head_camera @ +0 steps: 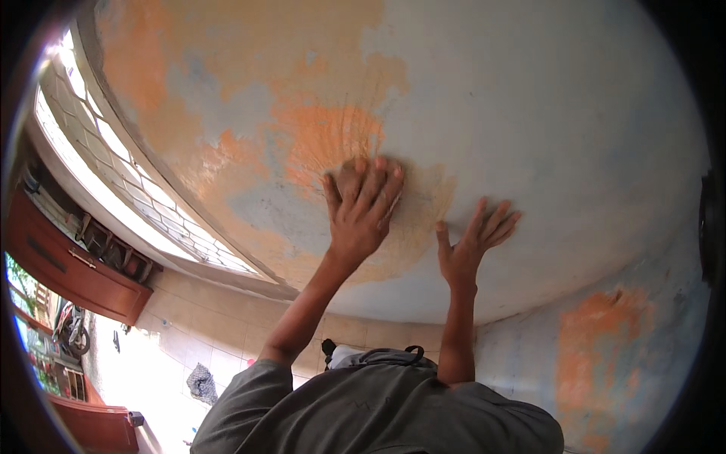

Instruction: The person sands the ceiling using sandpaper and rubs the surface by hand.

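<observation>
My left hand (363, 207) presses against a wall (510, 113) with patchy grey, tan and orange paint. Under its fingers it holds a small brownish pad (345, 177), mostly hidden; whether it is a sponge or sandpaper I cannot tell. A thin pale edge shows beside the fingers at the right. Fine streaks fan out over the orange patch (334, 133) above this hand. To the right and a little lower, my right hand (473, 244) rests on the grey part of the wall, its fingers and thumb spread, holding nothing.
A window with a metal grille (142, 176) lies to the left. Beyond it are a reddish-brown wooden door (74, 261) and a motorcycle (74, 332) outside. A patterned cloth (201, 383) lies on the tiled floor (198, 335). An adjoining wall (522, 363) with orange patches stands at the right.
</observation>
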Motion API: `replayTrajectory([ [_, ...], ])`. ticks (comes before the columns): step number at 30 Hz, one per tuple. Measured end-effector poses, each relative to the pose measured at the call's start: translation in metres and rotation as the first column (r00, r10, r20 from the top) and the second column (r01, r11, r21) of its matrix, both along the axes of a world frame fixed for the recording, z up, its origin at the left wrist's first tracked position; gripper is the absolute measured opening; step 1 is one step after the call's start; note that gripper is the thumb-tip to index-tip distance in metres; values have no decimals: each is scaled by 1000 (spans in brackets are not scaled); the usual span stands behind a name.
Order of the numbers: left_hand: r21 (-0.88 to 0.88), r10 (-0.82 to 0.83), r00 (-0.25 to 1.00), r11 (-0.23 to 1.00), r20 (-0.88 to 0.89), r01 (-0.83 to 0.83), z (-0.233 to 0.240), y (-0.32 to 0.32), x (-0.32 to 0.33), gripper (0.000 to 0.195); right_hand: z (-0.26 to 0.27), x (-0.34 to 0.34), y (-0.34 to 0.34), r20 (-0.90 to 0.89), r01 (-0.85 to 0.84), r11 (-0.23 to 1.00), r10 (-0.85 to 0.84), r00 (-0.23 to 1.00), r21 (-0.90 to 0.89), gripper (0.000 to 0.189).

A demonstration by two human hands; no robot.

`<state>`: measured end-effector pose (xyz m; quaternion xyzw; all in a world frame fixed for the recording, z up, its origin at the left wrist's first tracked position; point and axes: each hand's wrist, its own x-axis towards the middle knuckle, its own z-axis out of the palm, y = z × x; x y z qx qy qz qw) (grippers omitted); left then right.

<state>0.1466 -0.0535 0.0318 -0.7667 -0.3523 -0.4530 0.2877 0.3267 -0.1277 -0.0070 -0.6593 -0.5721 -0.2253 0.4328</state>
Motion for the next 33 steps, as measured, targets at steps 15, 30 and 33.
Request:
replayTrajectory([
  [15,-146,20,999,989,47,-13,1,-12,4,62,6,-6,-1,-18,-11,999,10,1000,-34,80],
  [30,-148,8,999,989,-38,-14,-20,-18,18,69,5,-2,-3,-64,-61,997,59,996,-41,73],
  [33,-124,23,992,992,127,-7,71,-6,10,66,1,1,0,-21,-42,998,41,999,-43,78],
])
